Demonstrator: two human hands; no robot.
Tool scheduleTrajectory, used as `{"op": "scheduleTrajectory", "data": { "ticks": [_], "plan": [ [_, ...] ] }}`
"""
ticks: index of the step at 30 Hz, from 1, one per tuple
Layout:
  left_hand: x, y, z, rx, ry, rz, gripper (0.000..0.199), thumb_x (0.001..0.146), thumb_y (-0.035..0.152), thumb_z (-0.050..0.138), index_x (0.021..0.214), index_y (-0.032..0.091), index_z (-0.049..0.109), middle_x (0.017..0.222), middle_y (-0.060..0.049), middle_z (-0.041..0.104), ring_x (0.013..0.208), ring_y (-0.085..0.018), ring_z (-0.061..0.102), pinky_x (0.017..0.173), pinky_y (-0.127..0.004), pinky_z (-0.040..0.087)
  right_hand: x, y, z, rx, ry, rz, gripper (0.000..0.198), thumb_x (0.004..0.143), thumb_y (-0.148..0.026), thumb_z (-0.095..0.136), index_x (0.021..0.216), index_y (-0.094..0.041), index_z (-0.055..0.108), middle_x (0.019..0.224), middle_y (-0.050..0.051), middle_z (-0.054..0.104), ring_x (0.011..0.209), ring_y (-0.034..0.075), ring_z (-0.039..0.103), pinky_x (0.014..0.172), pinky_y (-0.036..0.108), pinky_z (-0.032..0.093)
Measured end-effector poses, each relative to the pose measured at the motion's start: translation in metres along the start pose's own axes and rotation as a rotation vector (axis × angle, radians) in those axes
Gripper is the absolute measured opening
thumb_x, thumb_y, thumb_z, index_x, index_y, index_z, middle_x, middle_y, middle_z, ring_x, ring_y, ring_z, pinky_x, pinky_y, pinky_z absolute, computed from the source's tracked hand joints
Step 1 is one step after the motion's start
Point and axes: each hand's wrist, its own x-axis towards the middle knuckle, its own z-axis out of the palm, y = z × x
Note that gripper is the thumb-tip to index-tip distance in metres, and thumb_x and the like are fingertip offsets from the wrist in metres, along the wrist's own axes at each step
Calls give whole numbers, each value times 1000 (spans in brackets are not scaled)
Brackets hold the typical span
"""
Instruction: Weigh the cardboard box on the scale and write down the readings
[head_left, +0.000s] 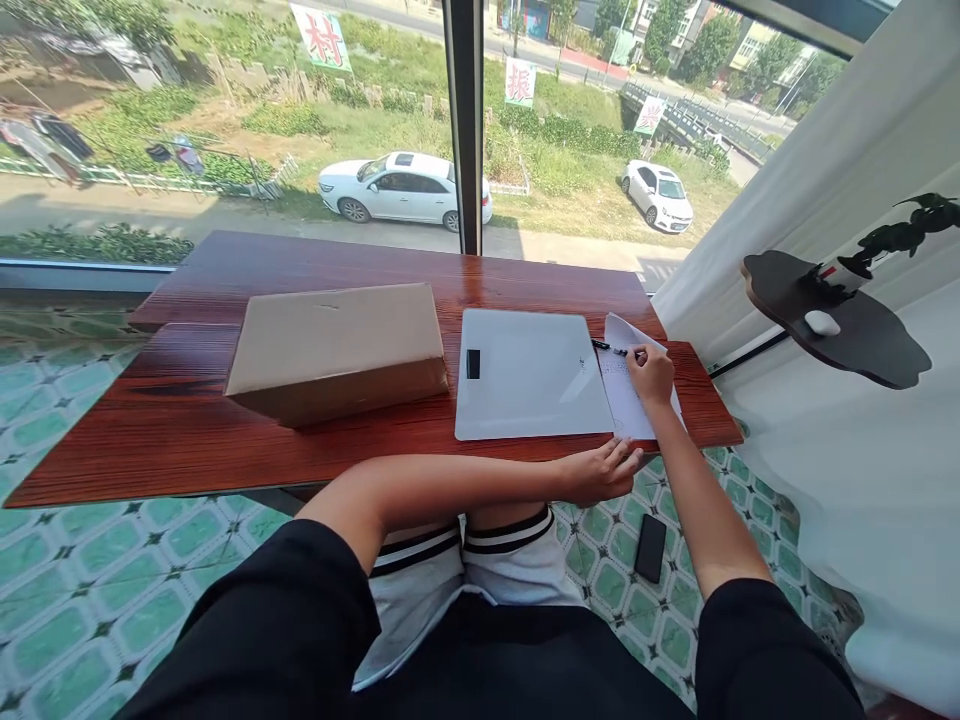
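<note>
My right hand (pixel 651 375) is closed around a black pen (pixel 619 352), over a sheet of white paper (pixel 621 395) with small writing on it. The paper lies at the right of the table, against the edge of a closed silver laptop (pixel 529 375). A small black piece (pixel 600 344) shows near the pen's end; I cannot tell whether it belongs to the pen. My left hand (pixel 601 470) reaches across my lap to the table's front edge. Its fingers are stretched out loosely near the paper's lower edge, with nothing visible in them.
A brown cardboard box (pixel 341 345) stands left of the laptop on the reddish wooden table (pixel 150 430). A black phone (pixel 650 548) lies on the tiled floor. At the right, a dark wavy-edged stand (pixel 862 345) holds a plant pot and a white mouse-shaped object. Windows rise behind the table.
</note>
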Motion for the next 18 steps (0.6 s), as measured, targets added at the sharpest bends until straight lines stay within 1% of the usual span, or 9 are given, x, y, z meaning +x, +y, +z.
{"op": "scheduleTrajectory", "data": {
  "ticks": [2, 4, 5, 7, 10, 13, 16, 18],
  "plan": [
    [-6, -3, -8, -40, -29, 14, 36, 92, 24, 46, 123, 15, 62, 143, -19, 55, 128, -33, 57, 107, -49, 44, -1, -3, -2, -61, -19, 30, 24, 94, -34, 50, 93, -16, 66, 77, 4, 65, 71, 14, 52, 64, 26, 28],
    [-14, -9, -20, -79, -43, 55, 37, 92, 21, 45, 125, 15, 61, 145, -17, 53, 133, -30, 53, 112, -46, 40, -2, -6, -3, -99, -17, 52, 29, 97, -35, 44, 97, -16, 66, 83, 6, 67, 71, 14, 51, 61, 27, 23],
    [-20, -12, -27, -83, -36, 83, 37, 92, 21, 45, 125, 16, 61, 146, -15, 53, 135, -29, 52, 114, -45, 38, -2, -6, -3, -111, -13, 60, 32, 99, -36, 41, 98, -16, 66, 84, 7, 67, 70, 14, 51, 60, 28, 21],
    [-33, -21, -45, -62, 10, 129, 38, 93, 20, 44, 126, 18, 62, 144, -12, 55, 136, -27, 50, 116, -45, 35, -2, -6, -3, -144, -6, 78, 36, 100, -36, 36, 101, -16, 66, 87, 9, 67, 68, 15, 49, 60, 29, 17],
    [-59, -37, -74, -28, 73, 122, 35, 93, 22, 47, 126, 18, 61, 138, -13, 59, 129, -27, 54, 109, -44, 40, -1, -5, -1, -187, -5, 92, 38, 102, -35, 33, 104, -16, 66, 89, 11, 67, 67, 15, 49, 60, 30, 15],
    [-92, -53, -99, 23, 109, 107, 33, 94, 24, 50, 125, 20, 60, 127, -11, 64, 115, -21, 59, 99, -37, 45, -1, -5, -1, -213, -10, 91, 38, 102, -36, 33, 107, -16, 65, 89, 12, 66, 68, 15, 51, 61, 29, 16],
    [-130, -66, -119, 64, 134, 130, 29, 94, 25, 54, 122, 23, 60, 113, -5, 67, 96, -14, 60, 86, -30, 46, -1, -6, -2, -232, -12, 96, 39, 102, -36, 32, 108, -15, 65, 90, 12, 66, 70, 17, 53, 61, 29, 18],
    [-153, -71, -128, 70, 133, 112, 28, 92, 25, 57, 120, 26, 59, 106, -3, 67, 89, -12, 57, 80, -27, 44, -1, -6, -2, -241, -10, 102, 40, 102, -35, 32, 109, -14, 65, 90, 13, 66, 71, 17, 54, 62, 29, 20]
  ]
}}
